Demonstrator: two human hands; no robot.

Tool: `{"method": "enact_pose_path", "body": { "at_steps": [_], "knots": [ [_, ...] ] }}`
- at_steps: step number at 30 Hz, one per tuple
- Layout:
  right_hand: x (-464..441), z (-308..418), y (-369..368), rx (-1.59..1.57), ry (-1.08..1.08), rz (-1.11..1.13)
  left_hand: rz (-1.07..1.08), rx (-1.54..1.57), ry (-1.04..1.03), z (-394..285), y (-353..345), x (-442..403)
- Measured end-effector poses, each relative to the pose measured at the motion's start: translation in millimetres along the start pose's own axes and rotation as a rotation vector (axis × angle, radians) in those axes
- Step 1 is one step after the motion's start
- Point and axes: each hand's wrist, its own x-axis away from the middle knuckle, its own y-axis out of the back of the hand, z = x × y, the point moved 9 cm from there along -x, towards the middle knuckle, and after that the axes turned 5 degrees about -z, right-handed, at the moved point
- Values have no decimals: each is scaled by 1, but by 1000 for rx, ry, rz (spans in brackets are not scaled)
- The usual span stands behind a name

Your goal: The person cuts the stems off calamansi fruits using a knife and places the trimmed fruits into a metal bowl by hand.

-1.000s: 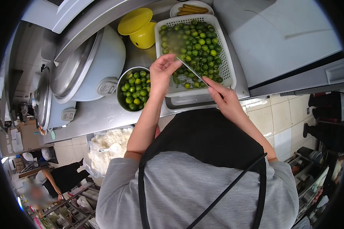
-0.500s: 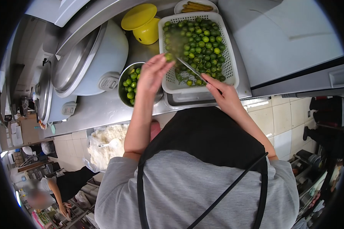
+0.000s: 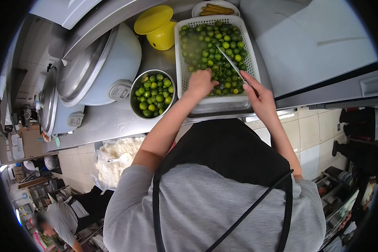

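In the head view, a white perforated basket holds many small green limes. My left hand is down in the near part of the basket, its fingers bent among the limes. Its fingertips are hidden, so whether they hold a lime does not show. My right hand is closed round the handle of a knife at the basket's right side. The blade points up and left over the limes. Left of the basket stands a steel bowl, filled with more limes.
A yellow container and a plate of brown sticks stand behind. To the left are large rice cookers. A metal tray lies under the basket. Below the counter sits a bag of white stuff. Another person works lower left.
My left hand, which held a lime near the knife tip, has moved down right into the basket. The knife has swung upward and my right hand has shifted right. The other person has leaned over.
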Motion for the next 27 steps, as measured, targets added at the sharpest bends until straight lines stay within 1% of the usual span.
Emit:
{"method": "enact_pose_path", "body": {
  "at_steps": [2,5,7,8,9,10,11,12,13,15,16,18,19,23,25,26,27],
  "knots": [
    [2,5,-3,-14,5,-3,8,0,7,0,-16,-11],
    [5,5,-1,-33,-10,-6,32,6,-11,7,-10,-12],
    [8,6,2,-35,-30,-7,-151,658,-4,20,24,-2],
    [12,2,1,-29,-120,26,-90,1017,98,26,25,6],
    [15,-3,-1,-22,-208,61,-87,1016,99,24,35,13],
    [17,-6,-4,-22,-210,62,-69,1237,117,22,44,20],
    [18,-4,-8,-65,-126,55,-52,1458,137,19,50,27],
    [19,1,-12,-107,-42,50,-88,1509,140,18,57,33],
    [20,0,-16,-106,-41,54,-91,1510,143,17,58,36],
    [21,4,-26,-111,-4,101,-175,1565,123,18,65,41],
    [22,4,-31,-112,-30,128,-179,1567,126,17,65,43],
    [23,8,-35,-103,11,135,-295,1590,101,20,72,46],
    [23,11,-36,-93,50,137,-297,1590,103,21,73,46],
    [24,8,-38,-86,23,148,-314,1612,141,23,73,46],
    [23,10,-37,-77,63,104,-313,1614,147,21,69,46],
    [21,11,-37,-77,61,101,-292,1556,127,16,66,46],
    [18,9,-37,-9,14,110,-272,1499,106,11,64,46]
  ]
}}
